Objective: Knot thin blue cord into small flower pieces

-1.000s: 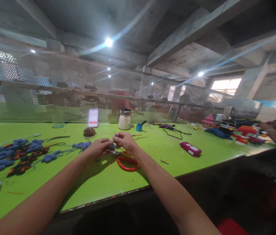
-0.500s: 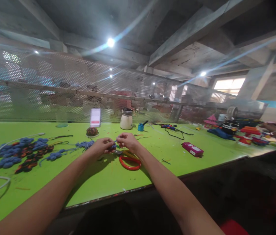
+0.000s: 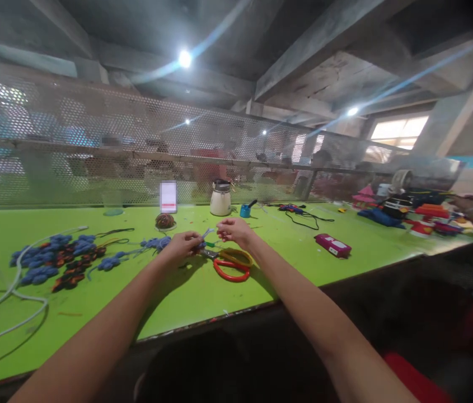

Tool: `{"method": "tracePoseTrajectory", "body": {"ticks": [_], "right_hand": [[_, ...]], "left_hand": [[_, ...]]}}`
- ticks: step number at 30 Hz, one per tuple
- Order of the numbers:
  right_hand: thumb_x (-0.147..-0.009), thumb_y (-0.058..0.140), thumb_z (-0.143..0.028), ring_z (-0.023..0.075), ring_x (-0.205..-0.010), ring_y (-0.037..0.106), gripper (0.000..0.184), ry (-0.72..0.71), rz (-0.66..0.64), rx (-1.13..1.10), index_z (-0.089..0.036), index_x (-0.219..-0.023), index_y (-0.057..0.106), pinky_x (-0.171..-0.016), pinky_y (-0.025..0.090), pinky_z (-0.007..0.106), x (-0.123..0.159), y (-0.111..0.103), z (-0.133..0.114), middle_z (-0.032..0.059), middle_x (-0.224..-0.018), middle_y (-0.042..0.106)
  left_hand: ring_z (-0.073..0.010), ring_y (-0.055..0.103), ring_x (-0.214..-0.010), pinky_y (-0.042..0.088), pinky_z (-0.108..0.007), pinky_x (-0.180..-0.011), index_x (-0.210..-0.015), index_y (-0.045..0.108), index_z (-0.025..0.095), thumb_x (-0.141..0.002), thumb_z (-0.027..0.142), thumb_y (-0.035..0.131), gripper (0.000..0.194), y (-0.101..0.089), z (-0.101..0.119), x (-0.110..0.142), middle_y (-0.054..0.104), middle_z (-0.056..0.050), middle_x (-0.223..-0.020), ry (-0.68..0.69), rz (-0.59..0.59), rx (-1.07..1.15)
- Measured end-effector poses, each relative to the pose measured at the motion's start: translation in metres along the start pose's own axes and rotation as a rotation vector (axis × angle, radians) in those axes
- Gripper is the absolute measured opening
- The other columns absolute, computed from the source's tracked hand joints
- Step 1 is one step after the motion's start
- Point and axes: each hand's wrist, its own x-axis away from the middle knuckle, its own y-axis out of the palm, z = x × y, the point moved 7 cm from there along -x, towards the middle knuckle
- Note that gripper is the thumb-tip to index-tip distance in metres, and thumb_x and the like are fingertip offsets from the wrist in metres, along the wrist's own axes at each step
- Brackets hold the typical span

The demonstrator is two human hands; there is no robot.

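My left hand (image 3: 185, 245) is closed in a pinch on blue yarn (image 3: 207, 232), whose pale tail sticks up past the fingertips. To its right, my right hand (image 3: 236, 230) has its fingers curled together; whatever lies between them is too small to make out. A gap separates the two hands. Below them lie scissors (image 3: 232, 277) with red and yellow handles, their blades pointing at my left hand. A small green item (image 3: 210, 244) shows beside the left fingertips. More blue yarn (image 3: 155, 243) lies left of that hand.
Blue crocheted pieces (image 3: 38, 274) and dark orange-flecked ones (image 3: 69, 274) lie at left beside a white cable (image 3: 18, 268). Behind stand a yarn ball (image 3: 164, 221), a phone (image 3: 168, 197), a cream jug (image 3: 220, 202) and a blue pot (image 3: 245, 211). A magenta packet (image 3: 332, 245) lies right.
My hands have drawn apart, the right one moving off to the right. The yarn tail now stands free above my left fingers. The scissors show more fully, and the whole view has shifted slightly.
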Motion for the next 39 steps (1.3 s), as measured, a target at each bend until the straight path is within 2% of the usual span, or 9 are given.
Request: {"method": "tracePoseTrajectory", "body": {"ticks": [4,6,10,16,21,27,33,36,39], "right_hand": [[-0.063,0.072,-0.021,0.011,-0.05,0.053,0.015,-0.009,0.075,0.169,-0.013,-0.062,0.059,-0.046,0.041,0.022,0.027,-0.028,-0.002,0.0008,-0.052,0.058],[-0.063,0.07,-0.018,0.0114,-0.056,0.053,0.009,-0.11,0.044,0.48,-0.014,-0.061,0.063,-0.052,0.04,0.022,0.046,-0.03,-0.011,0.0017,-0.057,0.06],[-0.067,0.065,-0.022,0.0166,-0.071,0.057,0.012,-0.298,-0.219,1.127,-0.014,-0.075,0.069,-0.061,0.039,0.024,0.073,0.001,-0.013,0.0078,-0.078,0.067],[-0.063,0.063,-0.022,0.0251,-0.084,0.06,0.05,-0.168,-0.357,1.473,-0.019,-0.113,0.06,-0.06,0.04,0.026,0.061,0.029,0.007,0.0129,-0.101,0.065],[-0.062,0.064,-0.026,0.0288,-0.086,0.062,0.074,-0.03,-0.368,1.516,-0.019,-0.132,0.043,-0.058,0.043,0.028,0.049,0.034,0.009,0.0166,-0.107,0.064],[-0.075,0.055,-0.032,0.0284,-0.086,0.062,0.043,-0.018,-0.383,1.492,-0.018,-0.115,0.06,-0.061,0.041,0.028,0.044,0.028,0.003,0.0151,-0.099,0.067],[-0.071,0.057,-0.014,0.0244,-0.091,0.06,0.045,0.058,-0.293,1.324,-0.011,-0.116,0.058,-0.07,0.043,0.026,0.062,-0.024,-0.021,0.0143,-0.105,0.065],[-0.063,0.056,-0.006,0.0181,-0.078,0.06,0.06,0.146,-0.268,1.029,-0.014,-0.122,0.051,-0.063,0.044,0.023,0.082,-0.051,-0.026,0.0071,-0.094,0.066],[-0.063,0.054,-0.008,0.0133,-0.069,0.059,0.051,0.214,-0.194,0.699,-0.016,-0.114,0.051,-0.057,0.045,0.021,0.099,-0.065,-0.026,0.0023,-0.084,0.063]], "left_hand": [[-0.0104,0.054,-0.054,0.038,-0.022,-0.053,-0.074,0.065,0.013,-0.057,0.036,0.075,0.03,-0.003,0.002,0.0,0.065,-0.004,-0.067,-0.017,0.012,0.063],[-0.0105,0.055,-0.056,0.04,-0.022,-0.054,-0.076,0.065,0.012,-0.056,0.035,0.076,0.032,-0.003,0.004,0.001,0.066,-0.004,-0.069,-0.024,0.021,0.08],[-0.0109,0.056,-0.057,0.04,-0.023,-0.055,-0.078,0.066,0.012,-0.055,0.035,0.077,0.035,-0.002,0.01,0.004,0.067,-0.005,-0.073,-0.008,0.029,0.112],[-0.011,0.056,-0.056,0.04,-0.023,-0.054,-0.08,0.065,0.011,-0.055,0.036,0.076,0.037,-0.008,0.014,0.003,0.066,-0.004,-0.071,0.051,0.06,0.143],[-0.0109,0.056,-0.059,0.039,-0.022,-0.053,-0.08,0.065,0.012,-0.055,0.038,0.076,0.037,-0.013,0.015,0.002,0.066,-0.004,-0.073,0.068,0.106,0.139],[-0.0158,0.061,-0.074,0.045,-0.024,-0.061,-0.076,0.066,0.013,-0.055,0.04,0.076,0.036,-0.015,0.016,0.0,0.068,-0.006,-0.081,0.097,0.111,0.189],[-0.0171,0.061,-0.075,0.049,-0.028,-0.064,-0.073,0.064,0.013,-0.055,0.038,0.075,0.033,-0.014,0.024,0.001,0.066,-0.006,-0.076,0.155,0.144,0.23],[-0.0162,0.061,-0.075,0.048,-0.026,-0.062,-0.074,0.064,0.013,-0.056,0.036,0.075,0.032,-0.011,0.029,0.003,0.066,-0.006,-0.078,0.147,0.13,0.255],[-0.015,0.06,-0.075,0.047,-0.024,-0.062,-0.075,0.065,0.015,-0.055,0.034,0.077,0.03,-0.013,0.03,0.002,0.066,-0.005,-0.081,0.159,0.119,0.31]]}}
